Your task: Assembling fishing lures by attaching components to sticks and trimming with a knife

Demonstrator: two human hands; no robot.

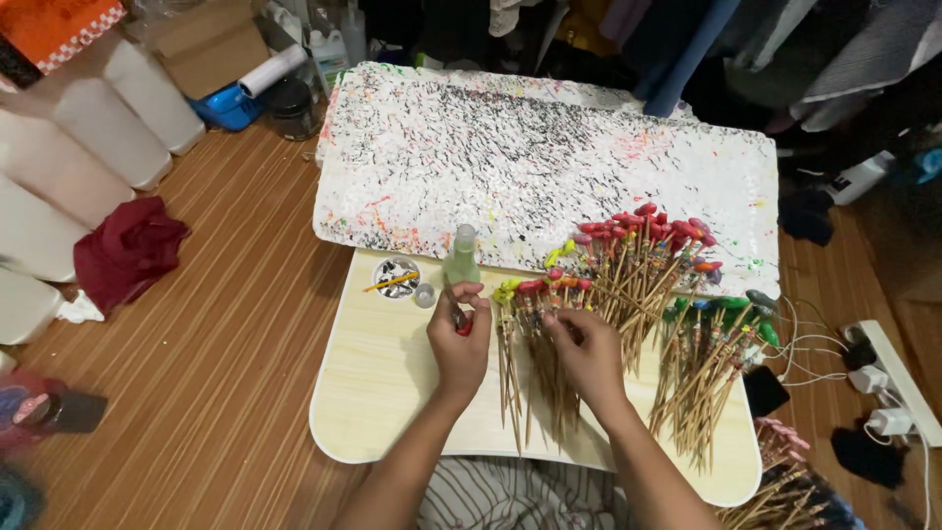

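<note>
Striped brown floor mat (226, 324) under a low pale wooden table (392, 393); a paint-speckled white foam board (510, 167) lies along the table's far edge. Left hand (459, 339) is at table centre, fingers curled shut around a small red-tipped piece (463, 327), just in front of a pale green plastic bottle (460, 257). Right hand (589, 348) sits right of it, fingers bent down into the pile of bamboo sticks with coloured tips (549, 324); can't tell if it's pinching one. More sticks (702, 378) lie at the table's right end.

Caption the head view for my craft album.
Left hand holds a red-tipped piece; right hand rests on bamboo sticks.
</note>
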